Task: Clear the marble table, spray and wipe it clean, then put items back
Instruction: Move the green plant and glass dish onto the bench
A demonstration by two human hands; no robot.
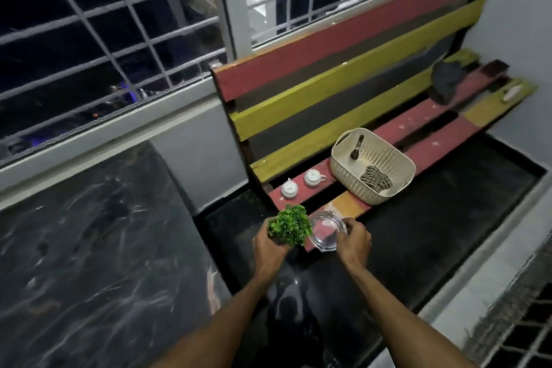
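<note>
The black marble table (89,248) fills the left of the view, its top bare. My left hand (268,248) is shut around the base of a small green plant (289,225), held over the near end of the striped wooden bench (343,92). Its pot is hidden by my fingers. Right beside it, my right hand (354,240) grips a clear glass dish (327,231) by its rim at the bench's front edge; whether the dish rests on the slat I cannot tell.
On the bench seat stand two small white lidded pots (301,184) and a cream plastic basket (373,166) holding a striped cloth and a dark tool. A dark cloth (446,81) lies at the far end. Barred windows (104,39) run behind; dark floor (418,248) lies below.
</note>
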